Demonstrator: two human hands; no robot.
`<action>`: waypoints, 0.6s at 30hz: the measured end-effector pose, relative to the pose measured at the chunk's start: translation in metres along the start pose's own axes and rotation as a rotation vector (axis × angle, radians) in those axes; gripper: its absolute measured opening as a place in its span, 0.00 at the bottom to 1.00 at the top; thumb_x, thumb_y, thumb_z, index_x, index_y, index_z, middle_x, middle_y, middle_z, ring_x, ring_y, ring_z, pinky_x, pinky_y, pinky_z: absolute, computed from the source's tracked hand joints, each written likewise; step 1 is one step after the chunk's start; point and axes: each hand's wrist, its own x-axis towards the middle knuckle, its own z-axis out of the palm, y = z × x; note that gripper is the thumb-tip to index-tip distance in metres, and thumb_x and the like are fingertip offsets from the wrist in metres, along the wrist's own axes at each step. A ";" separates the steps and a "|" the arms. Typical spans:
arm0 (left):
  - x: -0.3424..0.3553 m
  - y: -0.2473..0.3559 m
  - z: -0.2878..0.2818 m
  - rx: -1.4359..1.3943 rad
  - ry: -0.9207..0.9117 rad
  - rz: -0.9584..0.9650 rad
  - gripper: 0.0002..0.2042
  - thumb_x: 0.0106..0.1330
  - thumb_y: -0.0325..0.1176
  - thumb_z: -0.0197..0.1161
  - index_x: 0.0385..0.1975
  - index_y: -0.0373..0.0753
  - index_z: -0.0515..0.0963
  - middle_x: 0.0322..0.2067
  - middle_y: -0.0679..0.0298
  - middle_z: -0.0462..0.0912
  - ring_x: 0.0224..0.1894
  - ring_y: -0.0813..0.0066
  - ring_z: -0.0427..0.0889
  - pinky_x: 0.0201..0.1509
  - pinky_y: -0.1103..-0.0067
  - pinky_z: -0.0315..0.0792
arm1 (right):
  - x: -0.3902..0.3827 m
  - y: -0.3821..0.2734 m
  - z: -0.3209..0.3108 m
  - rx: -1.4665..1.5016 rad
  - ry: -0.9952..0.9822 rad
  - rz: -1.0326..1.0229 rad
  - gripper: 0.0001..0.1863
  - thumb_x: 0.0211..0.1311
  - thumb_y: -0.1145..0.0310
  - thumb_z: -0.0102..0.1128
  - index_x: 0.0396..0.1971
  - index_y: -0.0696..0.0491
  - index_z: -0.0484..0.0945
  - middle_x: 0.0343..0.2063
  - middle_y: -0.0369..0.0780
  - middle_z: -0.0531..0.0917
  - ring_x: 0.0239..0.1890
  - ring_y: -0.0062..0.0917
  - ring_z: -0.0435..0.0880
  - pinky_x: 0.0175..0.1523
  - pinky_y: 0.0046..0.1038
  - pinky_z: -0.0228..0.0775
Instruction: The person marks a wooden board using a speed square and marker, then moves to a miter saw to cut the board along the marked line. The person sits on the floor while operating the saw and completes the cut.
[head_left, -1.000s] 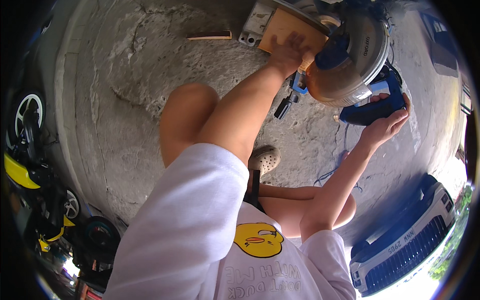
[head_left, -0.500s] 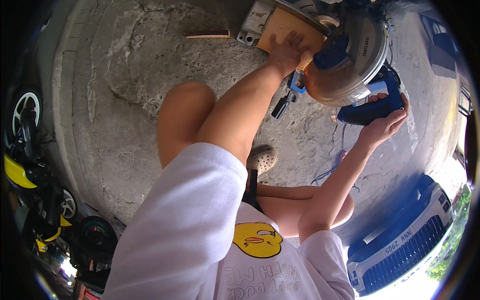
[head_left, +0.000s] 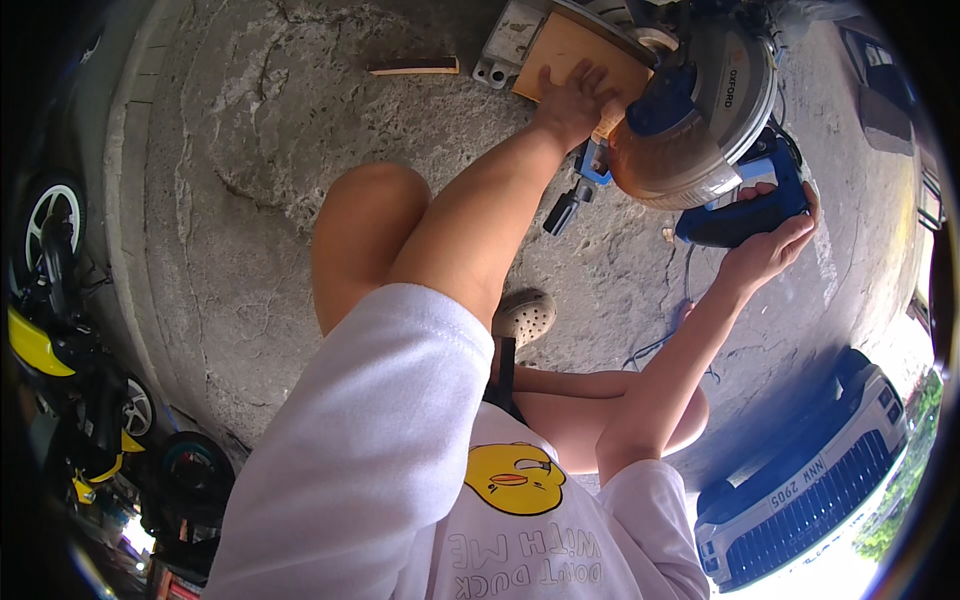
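A blue and grey miter saw (head_left: pixel 735 95) stands on the concrete at the upper right, its rounded guard (head_left: pixel 665 165) low beside my left hand. My left hand (head_left: pixel 575 105) lies spread on a flat tan wooden board (head_left: pixel 560 50), pressing it on the saw's metal base (head_left: pixel 512 40). The fingers point away from me, close to the guard. My right hand (head_left: pixel 768 245) is wrapped round the saw's blue D-shaped handle (head_left: pixel 740 222). The blade and its contact with the board are hidden by the guard. Below the base juts a black clamp knob (head_left: pixel 567 208).
A thin wood offcut (head_left: pixel 414 66) lies on the rough concrete floor (head_left: pixel 260 200) left of the saw. A cord (head_left: pixel 655 348) runs by my right leg. Motorcycles (head_left: pixel 75 400) stand at the far left, a blue vehicle (head_left: pixel 800 480) at the lower right. My clog (head_left: pixel 525 317) is near the middle.
Almost nothing differs. Both hands keep their places on the board and the saw handle, and the view has shifted only very slightly.
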 end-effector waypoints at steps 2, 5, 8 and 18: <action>0.000 0.001 0.001 -0.019 0.007 -0.010 0.26 0.73 0.35 0.44 0.70 0.65 0.55 0.74 0.72 0.45 0.76 0.69 0.41 0.67 0.37 0.46 | 0.000 0.001 -0.001 0.004 0.005 0.007 0.24 0.77 0.48 0.33 0.55 0.51 0.67 0.30 0.40 0.80 0.28 0.23 0.80 0.36 0.24 0.77; 0.001 0.001 0.001 -0.024 0.005 -0.008 0.26 0.73 0.34 0.44 0.70 0.65 0.55 0.74 0.72 0.45 0.76 0.69 0.41 0.67 0.37 0.46 | 0.001 0.003 -0.002 0.011 0.004 0.006 0.24 0.77 0.48 0.33 0.55 0.51 0.67 0.30 0.41 0.80 0.28 0.23 0.81 0.37 0.25 0.78; 0.001 0.001 0.001 -0.027 0.007 -0.006 0.26 0.72 0.34 0.45 0.70 0.65 0.55 0.74 0.72 0.45 0.76 0.69 0.41 0.67 0.37 0.47 | 0.000 0.002 -0.001 0.008 0.008 0.005 0.24 0.77 0.48 0.33 0.55 0.51 0.67 0.30 0.41 0.80 0.28 0.23 0.80 0.37 0.25 0.78; -0.002 0.001 -0.001 0.016 0.023 0.025 0.25 0.74 0.38 0.42 0.70 0.61 0.55 0.74 0.66 0.47 0.76 0.65 0.45 0.66 0.39 0.52 | 0.007 -0.004 -0.003 0.023 -0.007 0.032 0.24 0.77 0.49 0.33 0.56 0.52 0.66 0.29 0.42 0.79 0.27 0.25 0.79 0.35 0.26 0.75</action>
